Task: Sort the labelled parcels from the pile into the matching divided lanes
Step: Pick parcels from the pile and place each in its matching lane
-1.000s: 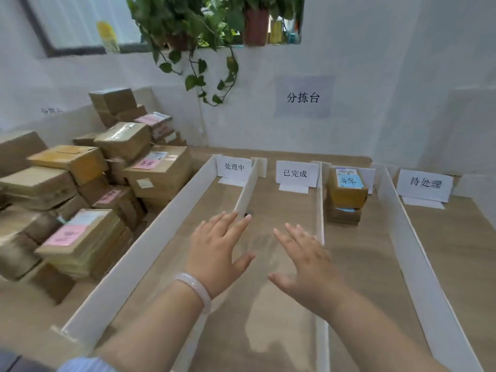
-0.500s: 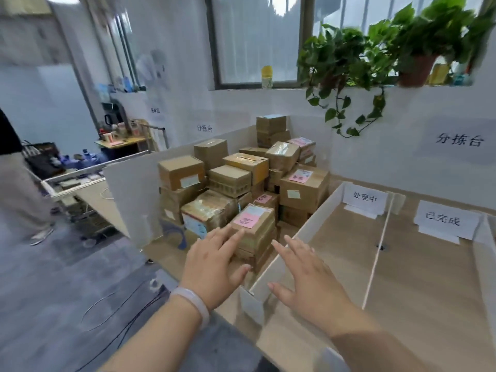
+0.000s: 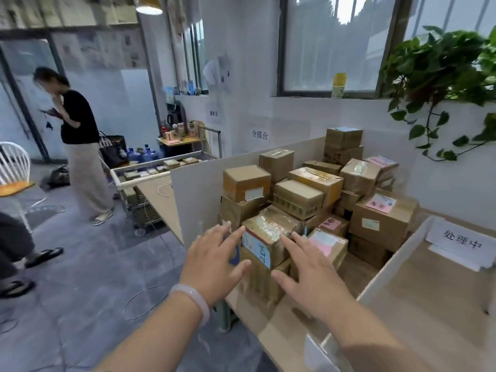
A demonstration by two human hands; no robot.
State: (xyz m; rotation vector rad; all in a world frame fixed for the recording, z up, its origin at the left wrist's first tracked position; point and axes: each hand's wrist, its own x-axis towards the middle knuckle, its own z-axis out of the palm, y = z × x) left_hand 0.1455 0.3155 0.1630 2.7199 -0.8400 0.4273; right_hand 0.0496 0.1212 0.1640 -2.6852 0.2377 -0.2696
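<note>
Parcel (image 3: pixel 269 232) with a blue label sits at the near edge of the pile (image 3: pixel 300 197) on the worktop (image 3: pixel 281 328). Left hand (image 3: pixel 212 260) and right hand (image 3: pixel 308 272) flank it, fingers (image 3: pixel 233 237) spread, gripping nothing.

Over on the left, person in a black top (image 3: pixel 77 122) standing by a wire cart (image 3: pixel 150 178), blue water jugs (image 3: pixel 142 154) behind it. White chair (image 3: pixel 13 162) with orange cushion at the far left. Leafy plant (image 3: pixel 442 76) trailing off the windowsill up right, yellow bottle (image 3: pixel 338 85) near it.

wall sign (image 3: pixel 259 135): 分拣台, lane card (image 3: pixel 463 241): 处理中, blue parcel lbl (image 3: pixel 256 248) txt unreadable
</note>
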